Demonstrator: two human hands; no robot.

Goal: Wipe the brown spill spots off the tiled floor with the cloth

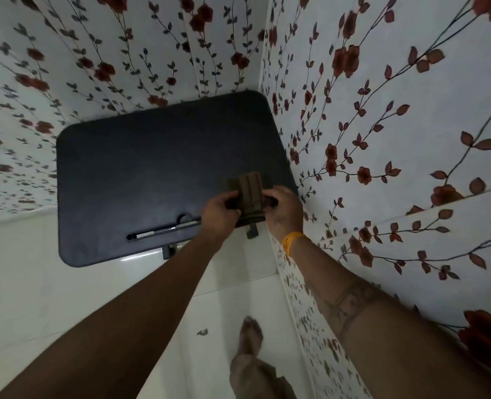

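A folded brown cloth [248,191] lies at the near right edge of a dark tabletop [152,168]. My left hand [219,214] grips its left side and my right hand [284,211] grips its right side, fingers curled over it. The white tiled floor [80,298] lies below. One small dark spot [202,332] shows on a tile near my bare foot [250,335]. The lower part of the cloth is hidden behind my hands.
The table stands in a corner between two walls with red flower wallpaper [396,125]. A dark pen-like bar [163,230] lies in a slot near the table's front edge. A table leg [167,251] shows under that edge. My right wrist carries a yellow band [291,241].
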